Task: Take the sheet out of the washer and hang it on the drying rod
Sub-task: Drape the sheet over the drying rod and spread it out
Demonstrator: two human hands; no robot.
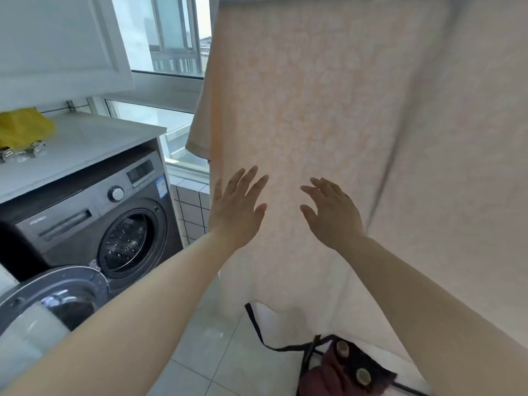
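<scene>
Peach sheet (328, 110) hangs just beyond both open, empty hands.

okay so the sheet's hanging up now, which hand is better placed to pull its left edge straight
Left, probably. The left hand is open with its fingers spread right at the sheet's left edge, on the washer side. The right hand, also open, sits further in toward the sheet's middle.

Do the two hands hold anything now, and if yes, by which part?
Nothing is held. The left hand and right hand are open, fingers spread, in front of the hanging pale peach sheet; whether they touch it cannot be told.
</scene>
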